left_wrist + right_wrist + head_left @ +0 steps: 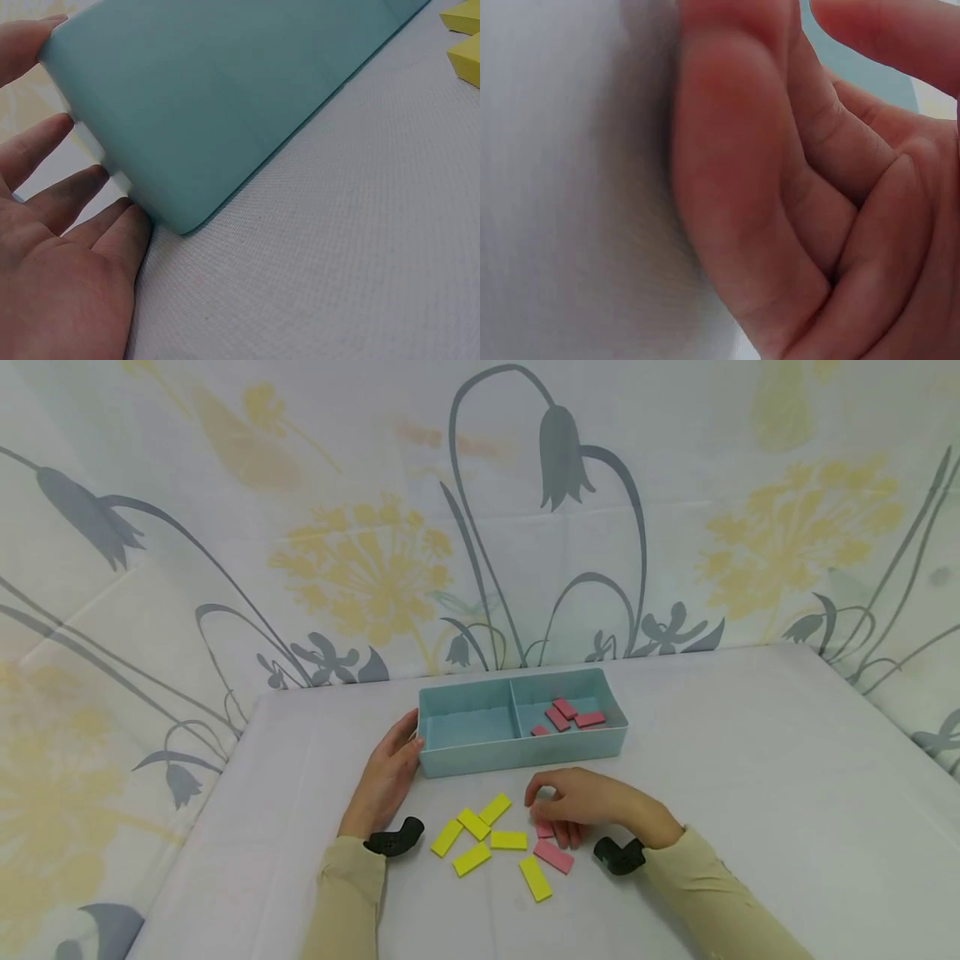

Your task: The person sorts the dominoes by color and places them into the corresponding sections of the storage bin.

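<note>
My left hand [386,777] rests against the left end of a light blue two-compartment box [487,758]. In the left wrist view, its spread fingertips [86,176] touch the box's end wall, with the thumb at a corner. Low over the table, in front of the box, my right hand [581,802] has bent fingers above a pink tile [543,829], which it partly covers. Whether the fingers pinch it is hidden. Nearer me lies another pink tile [553,857]. Several pink tiles [589,719] lie in the right compartment; the left one [472,727] shows only its bare floor.
Several yellow tiles [509,841] lie scattered between the hands, in front of the box. One yellow tile [536,878] is nearest me. A white cloth [787,777] covers the table, and a flower-printed sheet [675,485] hangs behind it.
</note>
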`<state>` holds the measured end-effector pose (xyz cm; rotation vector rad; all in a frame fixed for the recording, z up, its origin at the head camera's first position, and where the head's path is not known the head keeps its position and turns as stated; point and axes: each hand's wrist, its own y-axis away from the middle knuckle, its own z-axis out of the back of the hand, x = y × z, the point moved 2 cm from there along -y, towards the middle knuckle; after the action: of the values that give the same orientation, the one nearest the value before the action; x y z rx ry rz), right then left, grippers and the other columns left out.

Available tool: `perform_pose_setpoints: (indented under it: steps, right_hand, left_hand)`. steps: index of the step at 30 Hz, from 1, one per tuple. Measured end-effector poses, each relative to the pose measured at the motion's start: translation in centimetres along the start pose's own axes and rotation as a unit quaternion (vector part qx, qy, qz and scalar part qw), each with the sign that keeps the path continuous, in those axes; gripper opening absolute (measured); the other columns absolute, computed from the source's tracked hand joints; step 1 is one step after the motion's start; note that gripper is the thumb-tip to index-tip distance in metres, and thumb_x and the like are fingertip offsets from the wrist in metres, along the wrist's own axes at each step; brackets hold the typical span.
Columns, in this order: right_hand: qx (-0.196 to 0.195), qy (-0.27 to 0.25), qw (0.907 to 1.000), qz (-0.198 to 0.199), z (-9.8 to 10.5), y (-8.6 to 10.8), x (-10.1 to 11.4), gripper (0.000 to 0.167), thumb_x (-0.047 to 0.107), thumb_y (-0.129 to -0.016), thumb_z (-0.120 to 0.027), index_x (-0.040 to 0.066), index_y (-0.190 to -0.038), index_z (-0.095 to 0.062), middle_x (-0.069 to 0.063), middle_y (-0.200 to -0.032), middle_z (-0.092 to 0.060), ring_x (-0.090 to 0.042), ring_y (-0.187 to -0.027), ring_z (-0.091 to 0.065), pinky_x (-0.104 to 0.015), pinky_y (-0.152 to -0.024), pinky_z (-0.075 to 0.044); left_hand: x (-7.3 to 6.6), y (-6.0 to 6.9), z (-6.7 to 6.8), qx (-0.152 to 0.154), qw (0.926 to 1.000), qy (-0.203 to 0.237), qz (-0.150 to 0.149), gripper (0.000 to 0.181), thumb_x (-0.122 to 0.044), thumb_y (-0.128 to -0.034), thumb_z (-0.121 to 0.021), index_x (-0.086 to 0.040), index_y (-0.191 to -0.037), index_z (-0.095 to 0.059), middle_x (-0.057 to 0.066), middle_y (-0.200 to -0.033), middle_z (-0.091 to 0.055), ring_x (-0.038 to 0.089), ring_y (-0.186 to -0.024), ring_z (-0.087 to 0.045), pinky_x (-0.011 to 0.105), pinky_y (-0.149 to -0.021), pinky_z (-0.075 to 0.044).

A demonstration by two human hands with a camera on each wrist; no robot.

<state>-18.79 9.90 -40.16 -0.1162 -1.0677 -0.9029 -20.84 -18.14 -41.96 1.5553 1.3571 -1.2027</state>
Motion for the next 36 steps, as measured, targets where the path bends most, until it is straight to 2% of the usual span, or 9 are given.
perform_pose_setpoints:
  steps: [5,14,21,26,31,36]
  right_hand:
    - [-0.005,0.011,0.9998,-0.016,-0.4,0.0,0.3,0.016,0.028,-0.084,-0.059,0.018,-0.096,-0.055,-0.006,-0.053,-0.056,-0.021,-0.044,-0.056,-0.032,-0.043,-0.047]
    - [-0.017,0.096,0.9952,-0.01,-1.0,0.3,1.2,0.02,0.03,-0.078,-0.067,0.02,-0.088,-0.052,0.0,-0.049,-0.053,-0.015,-0.039,-0.051,-0.029,-0.04,-0.045]
    - [-0.015,0.094,0.9954,-0.015,-1.0,0.4,1.4,0.023,0.031,-0.078,-0.068,0.019,-0.089,-0.051,0.0,-0.05,-0.053,-0.015,-0.041,-0.05,-0.028,-0.041,-0.044]
    - [-0.03,0.084,0.9959,-0.016,-0.7,0.4,1.3,0.022,0.034,-0.081,-0.064,0.018,-0.084,-0.049,0.001,-0.053,-0.054,-0.014,-0.042,-0.049,-0.028,-0.042,-0.044]
    - [-0.044,0.094,0.9944,-0.018,-0.4,0.3,1.0,0.015,0.026,-0.084,-0.06,0.017,-0.083,-0.049,0.004,-0.056,-0.054,-0.014,-0.042,-0.048,-0.028,-0.043,-0.043]
    - [-0.054,0.118,0.9912,-0.024,-0.1,0.1,0.7,0.009,0.016,-0.081,-0.057,0.019,-0.086,-0.05,0.003,-0.055,-0.049,-0.013,-0.043,-0.046,-0.027,-0.045,-0.04]
  left_hand:
    - [0.1,0.0,0.0,0.002,1.0,-0.004,-0.001,0.053,-0.008,-0.0935,-0.045,-0.011,-0.141,-0.022,0.004,-0.147,-0.013,0.018,-0.133,-0.017,0.032,-0.106,-0.018]
    - [0.0,0.0,0.0,-0.002,0.9999,-0.01,0.002,0.053,-0.009,-0.0935,-0.045,-0.012,-0.141,-0.023,0.003,-0.147,-0.014,0.018,-0.133,-0.017,0.033,-0.106,-0.018]
    - [0.0,0.1,-0.1,0.002,1.0,-0.008,0.0,0.054,-0.009,-0.0933,-0.045,-0.011,-0.142,-0.022,0.004,-0.147,-0.013,0.019,-0.133,-0.016,0.034,-0.106,-0.017]
    - [0.0,0.0,0.0,0.002,1.0,-0.009,-0.001,0.054,-0.01,-0.0932,-0.046,-0.012,-0.141,-0.022,0.004,-0.147,-0.014,0.019,-0.133,-0.017,0.034,-0.106,-0.017]
    - [0.0,0.0,-0.1,0.001,1.0,-0.008,-0.002,0.054,-0.01,-0.0928,-0.047,-0.012,-0.141,-0.022,0.003,-0.147,-0.014,0.018,-0.133,-0.017,0.033,-0.106,-0.018]
    - [0.0,0.0,-0.1,0.003,1.0,-0.005,-0.003,0.054,-0.008,-0.0932,-0.045,-0.012,-0.142,-0.022,0.004,-0.147,-0.013,0.018,-0.133,-0.017,0.032,-0.106,-0.018]
